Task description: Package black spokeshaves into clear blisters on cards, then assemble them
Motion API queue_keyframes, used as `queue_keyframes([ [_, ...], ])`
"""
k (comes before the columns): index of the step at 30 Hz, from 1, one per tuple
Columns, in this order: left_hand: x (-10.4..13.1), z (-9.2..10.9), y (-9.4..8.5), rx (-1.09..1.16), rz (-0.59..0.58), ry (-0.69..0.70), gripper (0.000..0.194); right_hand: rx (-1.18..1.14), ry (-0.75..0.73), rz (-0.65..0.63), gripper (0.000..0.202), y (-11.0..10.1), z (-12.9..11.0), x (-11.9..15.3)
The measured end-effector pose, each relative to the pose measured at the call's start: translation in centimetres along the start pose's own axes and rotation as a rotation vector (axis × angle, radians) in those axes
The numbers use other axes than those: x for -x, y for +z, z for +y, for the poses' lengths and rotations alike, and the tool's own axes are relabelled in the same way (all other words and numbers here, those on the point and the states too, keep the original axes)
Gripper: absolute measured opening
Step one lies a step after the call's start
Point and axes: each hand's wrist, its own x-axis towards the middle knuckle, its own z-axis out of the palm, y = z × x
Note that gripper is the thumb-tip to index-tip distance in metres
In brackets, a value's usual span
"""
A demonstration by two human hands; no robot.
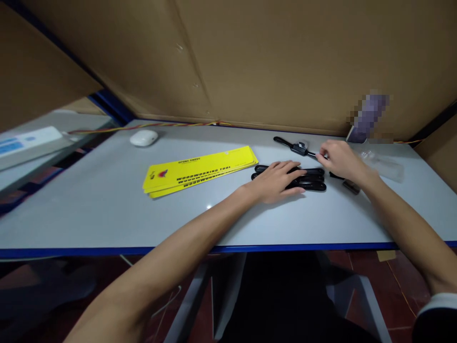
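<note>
My left hand (278, 182) lies spread over a row of black-handled tools (314, 180) near the middle of the grey table (143, 224). Beyond them, my right hand (335, 157) has its fingers closed on the right end of another black tool (300, 149), which has a metal part at its centre. A small dark block (351, 186) sits below my right wrist. To the left is a fanned stack of yellow cards (200, 171) printed "WOODWORKING TOOL".
A white rounded case (144, 137) rests at the back left. Clear plastic packaging (387, 167) lies right of my right hand. A phone (367, 119) leans against the cardboard wall (267, 62). Red and yellow wires run along the back edge.
</note>
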Motion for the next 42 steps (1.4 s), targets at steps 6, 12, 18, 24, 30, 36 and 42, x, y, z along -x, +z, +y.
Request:
queue_keyframes([
  [6, -0.2, -0.7, -1.3, 0.251, 0.375, -0.020, 0.040, -0.093, 0.044, -0.031, 0.030, 3.0, -0.6, -3.4],
  [12, -0.5, -5.0, -0.9, 0.429, 0.639, -0.280, 0.038, -0.222, -0.103, -0.128, 0.053, 3.6, -1.6, -4.4],
  [18, -0.7, -6.9, -0.1, 0.462, 0.797, -0.381, 0.035, -0.307, -0.143, -0.157, 0.057, 3.1, -2.4, -2.6],
  [24, -0.3, -4.6, -0.6, 0.253, 0.672, -0.258, 0.028, -0.323, -0.137, 0.001, 0.039, 4.1, -3.8, -1.5],
  [30, -0.3, -3.9, -0.3, 0.131, 0.415, -0.263, 0.030, -0.391, -0.160, -0.013, 0.030, 4.2, -3.8, -1.3],
  [36, -0.4, -3.7, -0.5, 0.139, 0.349, -0.287, 0.039, -0.407, -0.135, -0.019, 0.030, 4.0, -4.1, -1.0],
  [42, -0.2, -3.9, -0.5, 0.103, 0.281, -0.244, 0.040, -0.435, -0.103, 0.016, 0.028, 4.8, -4.5, -1.2],
])
